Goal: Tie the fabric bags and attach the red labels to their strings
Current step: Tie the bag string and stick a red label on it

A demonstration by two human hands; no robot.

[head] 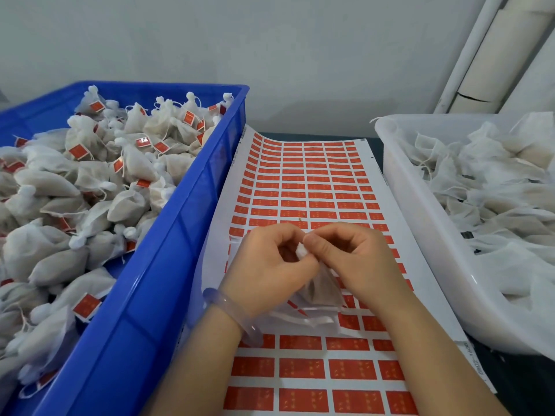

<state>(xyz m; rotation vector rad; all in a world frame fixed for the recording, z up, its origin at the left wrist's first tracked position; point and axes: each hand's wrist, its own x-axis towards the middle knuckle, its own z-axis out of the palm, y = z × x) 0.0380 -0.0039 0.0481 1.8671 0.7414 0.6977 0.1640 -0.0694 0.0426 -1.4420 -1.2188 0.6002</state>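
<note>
Hands at centre: left hand (271, 262) and right hand (350, 256) pinch the neck of a fabric bag (322, 291) over the label sheet (312, 187); slipping fingers would likely loosen the tie.

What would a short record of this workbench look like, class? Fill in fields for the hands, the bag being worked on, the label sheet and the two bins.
left hand: pinching the neck of the fabric bag; bangle on the wrist
right hand: pinching the same neck from the other side
fabric bag: held between both hands above the sheet; no red label visible on it
label sheet: red labels in rows, lying between the bins
blue bin: on the left, holds tied bags with red labels
white bin: on the right, holds bags without labels
</note>
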